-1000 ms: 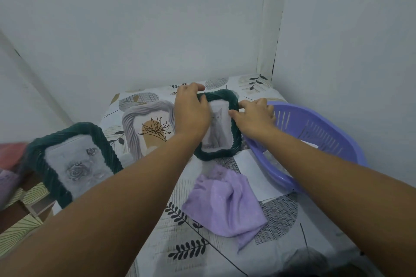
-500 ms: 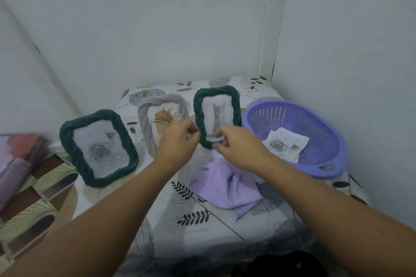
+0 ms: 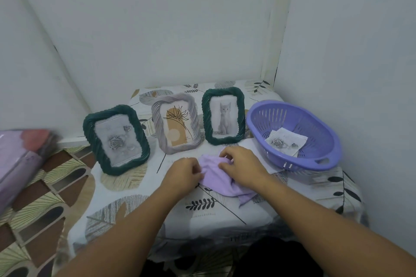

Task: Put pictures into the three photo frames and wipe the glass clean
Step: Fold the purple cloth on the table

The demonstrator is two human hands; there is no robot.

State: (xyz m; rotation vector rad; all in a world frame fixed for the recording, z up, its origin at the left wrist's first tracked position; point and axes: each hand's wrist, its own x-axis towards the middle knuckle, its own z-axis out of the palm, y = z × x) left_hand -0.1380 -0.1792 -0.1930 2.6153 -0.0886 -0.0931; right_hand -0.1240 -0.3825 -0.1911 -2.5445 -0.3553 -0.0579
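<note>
Gripping the lilac cloth (image 3: 221,181) from both sides: left hand (image 3: 183,173) has its fingers curled onto the cloth's left edge, right hand (image 3: 242,167) lies over its upper right part with fingertips bent down into the fabric. Cloth is bunched on the leaf-print surface (image 3: 202,211), directly between and partly under the two hands, with one corner trailing toward the near right. Three frames stand upright in a row just behind the hands, none touched. Dark green frame with a rose picture (image 3: 116,139) at far left, well apart from the left hand. Grey twisted frame with a line-drawn flower picture (image 3: 176,122) in the middle, beyond the left hand. Smaller dark green frame with a cat picture (image 3: 222,116) right of it, just beyond the right hand. Purple slotted basket (image 3: 315,153) sits at the right of the surface, near the right hand but not in contact; a loose rose print (image 3: 286,143) lies inside it. Glass condition on the frames cannot be judged at this resolution.
</note>
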